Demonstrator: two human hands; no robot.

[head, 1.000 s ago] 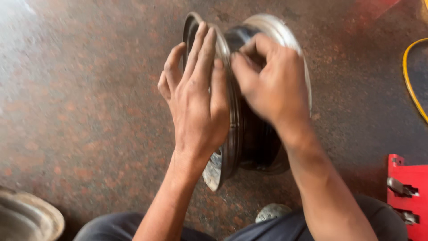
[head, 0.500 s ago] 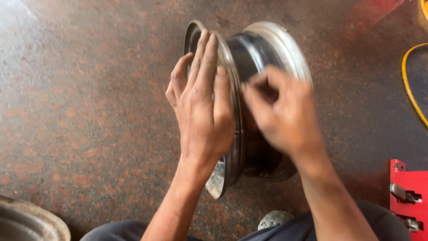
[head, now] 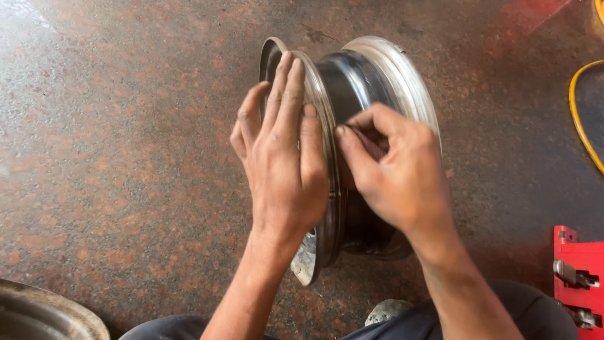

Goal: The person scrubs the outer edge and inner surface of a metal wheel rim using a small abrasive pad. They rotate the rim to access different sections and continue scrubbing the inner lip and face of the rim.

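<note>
Head view: a person looks down at a shiny silver metal wheel rim standing on edge on a speckled reddish-brown stone floor; all places below are told from that rim.
Rim axis: the barrel runs left to right across the picture, one flange facing left and the wider flange facing right; the dark groove between them faces up toward the camera.
Left hand: laid flat over the left flange, fingers straight, close together and pointing away from the person; the palm covers the flange edge and appears to steady it; it grips nothing.
Right hand: over the middle groove, just right of the left hand and almost touching it; fingertips curled in and pressed together against the barrel; whether they pinch some small thing cannot be told.
Nearer hand: the right hand is the one at the groove; the left sits on the rim's outer edge.
Below the rim: the person's dark trousers, and a small grey rounded object just beneath the rim.
Right of the rim: a yellow hose well apart, and a red metal tool body near the lower corner.
Lower left, well apart: the curved edge of another grey metal rim.
</note>
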